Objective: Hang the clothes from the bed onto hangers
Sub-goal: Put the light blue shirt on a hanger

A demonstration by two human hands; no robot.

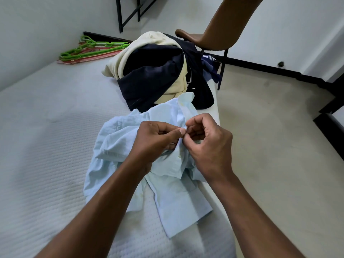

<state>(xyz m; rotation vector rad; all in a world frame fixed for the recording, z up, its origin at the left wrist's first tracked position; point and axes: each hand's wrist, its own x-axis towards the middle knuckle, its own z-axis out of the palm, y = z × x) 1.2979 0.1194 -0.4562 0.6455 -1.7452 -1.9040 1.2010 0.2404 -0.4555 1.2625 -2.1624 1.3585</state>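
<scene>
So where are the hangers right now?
In the head view the hangers lie stacked at the far left of the bed, by the wall, left of the clothes pile.

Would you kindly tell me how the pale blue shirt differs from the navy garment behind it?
The shirt is pale blue; the navy garment is dark. The shirt lies loosely spread, nearest the camera; the navy garment is heaped with a cream garment farther off. The left hand and right hand pinch the shirt at its front edge; no hand touches the navy garment. Both lie on the bed, not yet hung.
</scene>
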